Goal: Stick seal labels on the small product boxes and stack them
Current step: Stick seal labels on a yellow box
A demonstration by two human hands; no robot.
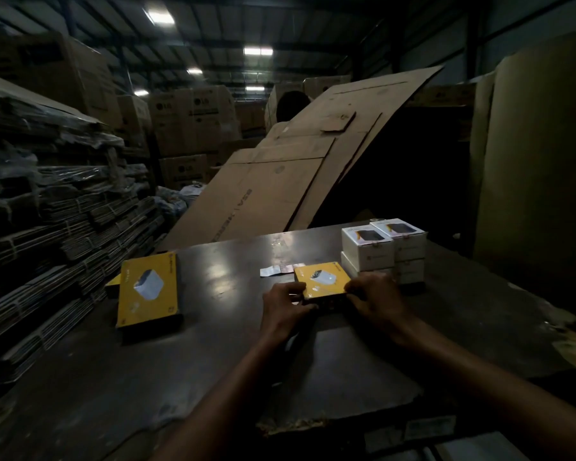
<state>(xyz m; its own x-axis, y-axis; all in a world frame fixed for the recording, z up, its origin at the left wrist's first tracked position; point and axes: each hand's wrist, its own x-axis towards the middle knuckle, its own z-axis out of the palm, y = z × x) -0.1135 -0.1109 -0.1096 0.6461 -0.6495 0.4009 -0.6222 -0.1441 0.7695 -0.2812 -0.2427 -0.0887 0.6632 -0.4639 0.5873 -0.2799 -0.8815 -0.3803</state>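
Observation:
A small yellow product box (321, 280) lies flat on the dark table (233, 327), right of centre. My left hand (285, 306) grips its near left corner. My right hand (374, 299) holds its near right edge, fingers curled on the box side. A strip of seal labels (277, 270) lies on the table just behind the box, to its left. A larger yellow box (149, 289) lies flat at the table's left. White boxes (384, 251) stand stacked in two columns right behind the held box.
A big sheet of flattened cardboard (296, 168) leans behind the table. Bundles of flat cartons (47, 211) are piled at the left. Brown cartons (193, 121) stand far back. A tall cardboard wall (539, 161) rises at the right. The table's front edge is chipped.

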